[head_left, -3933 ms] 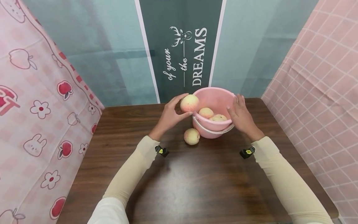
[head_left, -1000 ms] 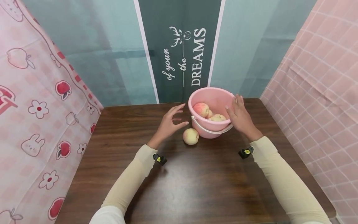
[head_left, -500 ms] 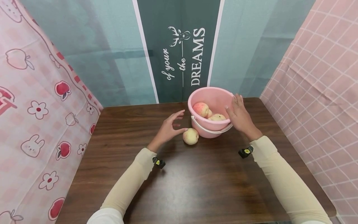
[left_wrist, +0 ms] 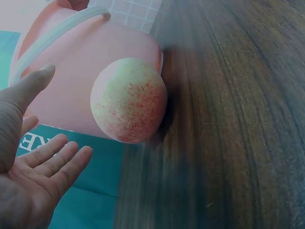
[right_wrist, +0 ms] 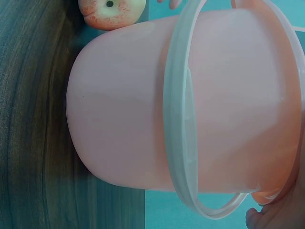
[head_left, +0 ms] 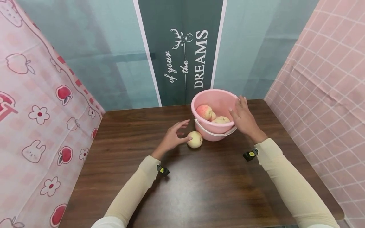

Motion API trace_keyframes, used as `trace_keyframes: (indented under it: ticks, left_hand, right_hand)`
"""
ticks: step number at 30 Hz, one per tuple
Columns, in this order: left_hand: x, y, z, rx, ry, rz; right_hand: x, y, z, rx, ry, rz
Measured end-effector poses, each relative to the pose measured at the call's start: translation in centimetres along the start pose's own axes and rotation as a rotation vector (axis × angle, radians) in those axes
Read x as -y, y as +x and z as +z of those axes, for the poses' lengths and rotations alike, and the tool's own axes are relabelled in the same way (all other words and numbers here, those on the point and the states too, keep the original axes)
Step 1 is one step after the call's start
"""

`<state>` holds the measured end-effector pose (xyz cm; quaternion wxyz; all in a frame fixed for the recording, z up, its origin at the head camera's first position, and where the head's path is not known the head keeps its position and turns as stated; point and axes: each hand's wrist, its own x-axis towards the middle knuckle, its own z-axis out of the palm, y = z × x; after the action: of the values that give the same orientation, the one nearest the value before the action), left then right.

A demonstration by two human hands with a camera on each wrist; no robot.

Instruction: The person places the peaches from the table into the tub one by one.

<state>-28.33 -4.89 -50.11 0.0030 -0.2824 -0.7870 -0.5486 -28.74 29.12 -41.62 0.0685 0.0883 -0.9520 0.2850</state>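
Note:
A pale yellow peach (head_left: 195,140) with a red blush (left_wrist: 128,107) lies on the table beside a pink bucket (head_left: 212,95). My left hand (head_left: 172,137) is just left of that peach with fingers spread and nothing held; its thumb tip overlaps the fruit in the head view. In the left wrist view, the palm of that hand (left_wrist: 40,176) faces up, fingers apart from the peach. With my right hand (head_left: 246,118) I hold the bucket's right rim, thumb over the inner side. Inside the bucket sit a redder peach (head_left: 204,111) and paler peaches (head_left: 221,120), partly hidden by the wall.
The bucket's white handle (right_wrist: 176,119) hangs down across its front. Brown wood-grain table (head_left: 182,186) stretches toward me. A teal curtain (head_left: 114,72) rises behind its far edge, with patterned cloths at the left and right sides.
Earlier my left hand held a peach at the bucket's rim; that redder peach now lies inside. The empty hand has since lowered toward the peach on the table. My right hand stays on the rim.

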Motion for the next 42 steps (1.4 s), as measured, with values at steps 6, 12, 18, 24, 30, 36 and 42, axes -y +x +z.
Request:
trace_keyframes:
  ticks: [6,12,18,24,30,36,42]
  left_hand:
    - [0.6,-0.3,0.3,0.006,0.019,-0.021]
    - [1.0,-0.6,0.6,0.033,0.044,-0.045]
    - [1.0,-0.9,0.8,0.075,0.042,-0.059]
    - [1.1,-0.8,1.0,0.098,0.031,-0.042]
    - [1.6,-0.9,1.6,0.119,0.056,-0.016]
    - [1.7,-0.9,2.0,0.119,0.076,-0.026]
    - [1.8,-0.8,2.3,0.142,0.097,-0.049]
  right_hand:
    - [0.1,0.0,0.0,0.005,-0.001,-0.002]
    - [0.1,0.0,-0.1,0.003,0.000,-0.007]
    - [0.2,0.1,-0.2,0.002,-0.011,-0.019]
    - [0.3,0.2,-0.4,0.007,-0.012,-0.009]
    - [0.1,0.1,-0.2,0.003,-0.012,-0.009]
    - [-0.1,0.2,-0.2,-0.005,-0.007,-0.015]
    - [-0.1,0.2,-0.1,-0.006,0.000,-0.012]
